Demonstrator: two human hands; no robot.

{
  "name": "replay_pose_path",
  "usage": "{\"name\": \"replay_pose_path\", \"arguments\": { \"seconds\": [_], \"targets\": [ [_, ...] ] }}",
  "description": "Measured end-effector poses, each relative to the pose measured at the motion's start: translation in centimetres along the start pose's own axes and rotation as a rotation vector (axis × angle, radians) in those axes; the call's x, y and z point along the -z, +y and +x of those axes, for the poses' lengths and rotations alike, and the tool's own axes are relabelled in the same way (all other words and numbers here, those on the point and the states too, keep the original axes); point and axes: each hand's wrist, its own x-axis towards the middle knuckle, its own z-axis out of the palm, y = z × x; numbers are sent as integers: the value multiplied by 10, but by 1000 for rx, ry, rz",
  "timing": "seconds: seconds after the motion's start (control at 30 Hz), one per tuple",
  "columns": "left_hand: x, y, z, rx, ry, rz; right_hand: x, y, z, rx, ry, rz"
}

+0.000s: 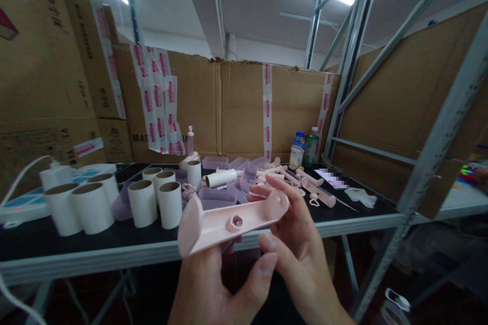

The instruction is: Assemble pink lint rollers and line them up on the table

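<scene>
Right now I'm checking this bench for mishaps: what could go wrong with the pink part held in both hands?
The pink part is held in front of the table's edge over open floor, by the left hand below and the right hand at one end; a slip would likely drop it. Reaching forward could topple the upright white tubes near that edge.
</scene>
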Motion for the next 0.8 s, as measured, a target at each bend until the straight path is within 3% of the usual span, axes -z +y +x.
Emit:
{"name": "replay_pose_path", "arguments": {
  "seconds": [0.33,0.63,0.73,0.8],
  "targets": [
    [-1,-3,-3,4,-1,38,1,1,2,6,-24,28],
    [1,-27,-6,-12,12,150,4,1,3,-4,-74,55],
    [3,-38,1,7,13,158,17,2,18,92,-43,-10],
    [7,-46,7,23,-6,170,40,3,33,211,98,-157]
  ]
}}
